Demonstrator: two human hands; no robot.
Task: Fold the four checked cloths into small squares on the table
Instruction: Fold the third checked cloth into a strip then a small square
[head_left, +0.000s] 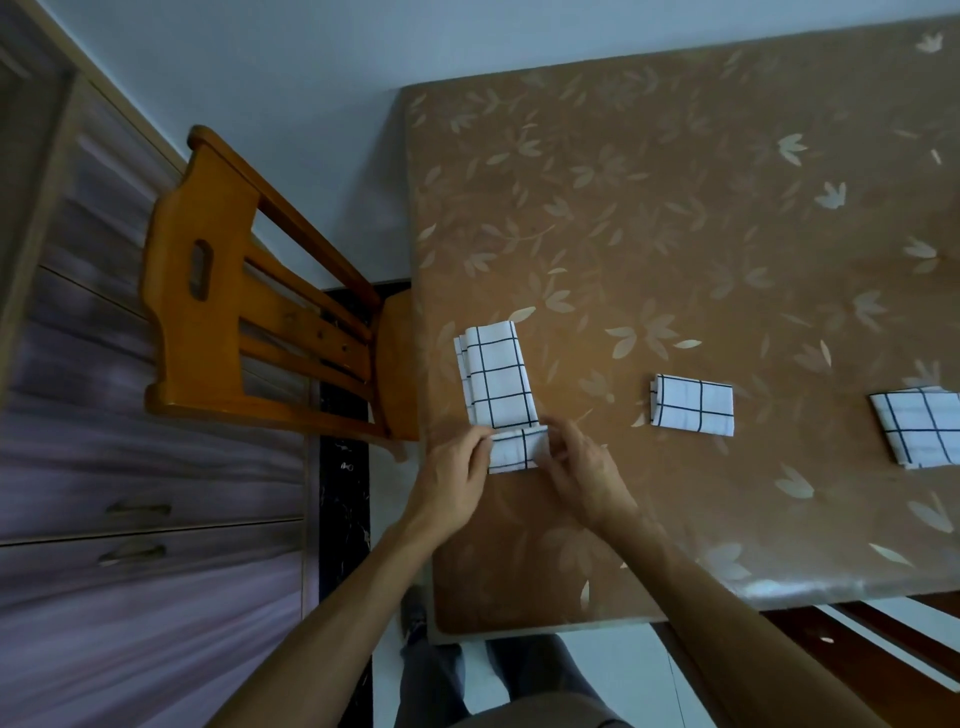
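Observation:
A white cloth with a black check (496, 382) lies as a long strip near the table's left edge, its near end turned up and over. My left hand (454, 480) pinches the left side of that raised end. My right hand (584, 470) pinches its right side. A second checked cloth (693, 402) lies folded into a small rectangle in the middle of the table. A third folded checked cloth (917, 431) sits at the right edge of the view, partly cut off.
The brown table (675, 234) has a glossy leaf-patterned cover. A wooden chair (244, 291) stands against its left edge. A purple-grey drawer cabinet (130, 493) fills the left side. My legs show below the table's near edge.

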